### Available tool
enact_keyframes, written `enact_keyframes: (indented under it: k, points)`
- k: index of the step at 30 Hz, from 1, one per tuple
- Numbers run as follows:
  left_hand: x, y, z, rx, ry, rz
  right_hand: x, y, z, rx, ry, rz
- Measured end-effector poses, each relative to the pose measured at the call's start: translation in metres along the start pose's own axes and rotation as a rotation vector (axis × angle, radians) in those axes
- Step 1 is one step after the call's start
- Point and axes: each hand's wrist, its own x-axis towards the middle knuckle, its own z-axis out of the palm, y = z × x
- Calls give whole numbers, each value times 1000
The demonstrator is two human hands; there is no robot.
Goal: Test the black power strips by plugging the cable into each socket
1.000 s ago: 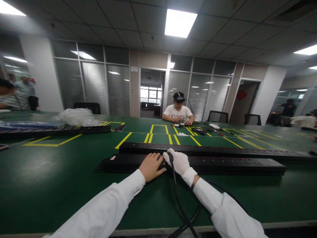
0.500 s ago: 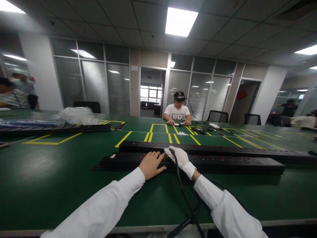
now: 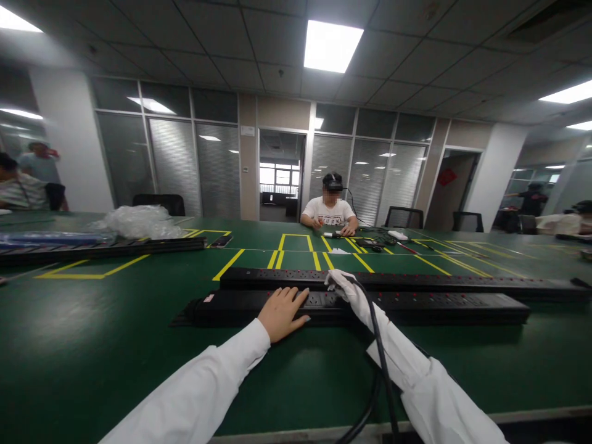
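Observation:
Two long black power strips lie side by side on the green table, the near power strip (image 3: 444,307) and the far power strip (image 3: 425,283). Bare and with fingers spread, my left hand (image 3: 282,313) rests on the near strip, left of its middle. My right hand (image 3: 345,285), in a white glove, is just above the strips to the right of it, its fingers closed on the end of a thick black power cord (image 3: 378,333). The plug itself is hidden by the glove. From there the cord runs down past my right sleeve to the table's front edge.
Yellow tape marks (image 3: 231,264) divide the green table (image 3: 115,345). Clear plastic wrap (image 3: 139,222) and long dark bars (image 3: 176,245) lie at the left. Across the table sits a person (image 3: 330,209) with small white items and cables (image 3: 377,237) before them.
My right hand has moved a little right and up along the strip, away from my left hand, with the cord. Sockets between the hands now show. My left hand stays in place.

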Motion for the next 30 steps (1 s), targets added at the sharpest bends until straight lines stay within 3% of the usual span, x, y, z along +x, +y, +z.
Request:
enact_keyframes:
  k: [3, 10, 15, 19, 26, 30]
  points:
    - [0, 0, 0, -9, 1, 2, -3, 1, -11, -59, 26, 39]
    - [-1, 0, -1, -17, -1, -7, 3, 13, -25, -220, 23, -91]
    - [-1, 0, -1, -10, -5, -5, 2, 12, -21, -273, -74, -93]
    - [-1, -1, -1, -9, -11, 2, -2, 12, -17, -464, -80, -88]
    - [0, -1, 1, -17, 2, -5, -5, 2, -8, -921, -30, -151]
    - [0, -2, 2, -24, 6, -7, -7, 2, -3, -1023, 11, -191]
